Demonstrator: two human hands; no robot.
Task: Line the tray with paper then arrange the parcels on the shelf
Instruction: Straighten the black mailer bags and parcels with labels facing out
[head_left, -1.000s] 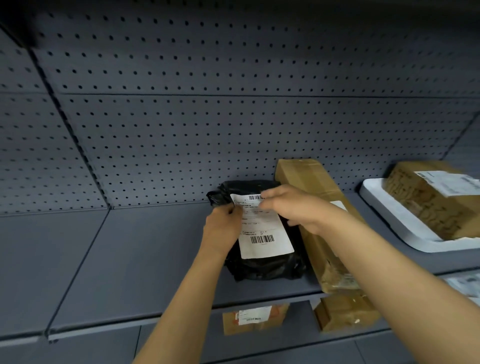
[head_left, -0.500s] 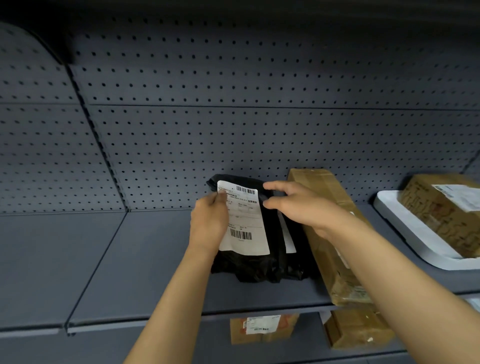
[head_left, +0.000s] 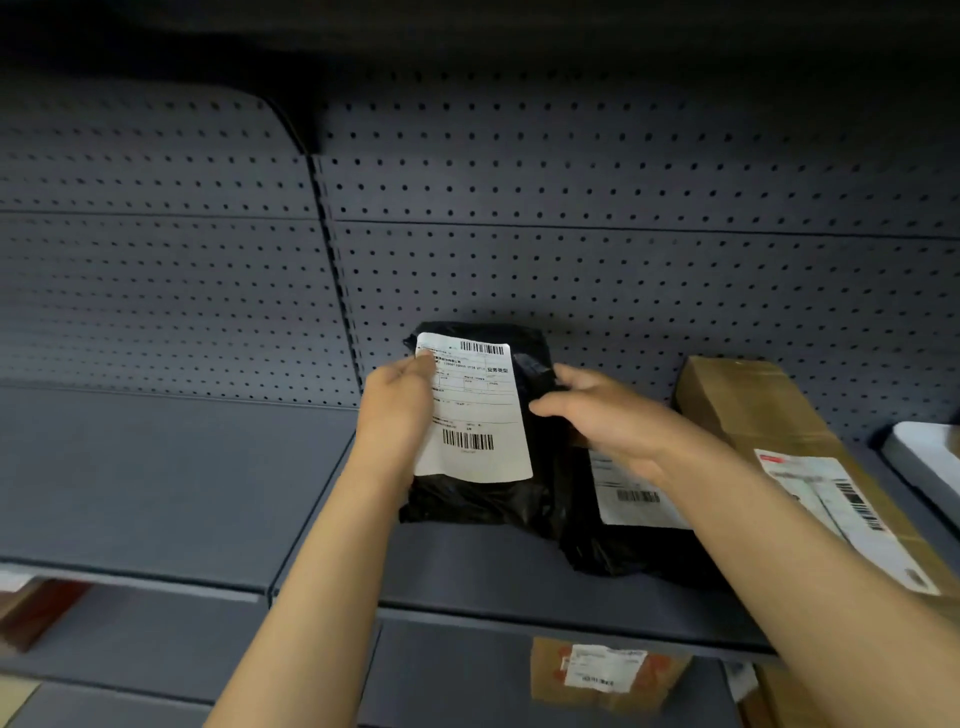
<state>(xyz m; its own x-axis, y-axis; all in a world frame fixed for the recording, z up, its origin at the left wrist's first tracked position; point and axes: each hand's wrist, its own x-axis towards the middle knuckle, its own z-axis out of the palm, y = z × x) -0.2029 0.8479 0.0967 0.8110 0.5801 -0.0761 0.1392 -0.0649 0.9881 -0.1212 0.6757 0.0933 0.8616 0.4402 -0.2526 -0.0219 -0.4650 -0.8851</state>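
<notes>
A black plastic parcel (head_left: 478, 501) with a white barcode label stands upright against the pegboard on the grey shelf (head_left: 182, 493). My left hand (head_left: 397, 410) grips its left edge, thumb on the label. My right hand (head_left: 608, 415) pinches the black plastic at its right edge. A second black parcel (head_left: 639, 545) lies flat just to the right, partly under my right wrist. A long brown box (head_left: 763, 415) lies beside it. The white tray (head_left: 924, 457) shows only as a corner at the far right.
The perforated back panel (head_left: 571, 260) rises behind the shelf. The shelf stretches leftward past a seam. On the lower shelf sit a labelled brown box (head_left: 608, 675) and another brown box (head_left: 774, 701); something reddish (head_left: 41, 608) lies at the lower left.
The upper black parcel has been lifted off the one beneath, tipped upright and shifted left. My right hand has come onto its right edge. The view has swung left.
</notes>
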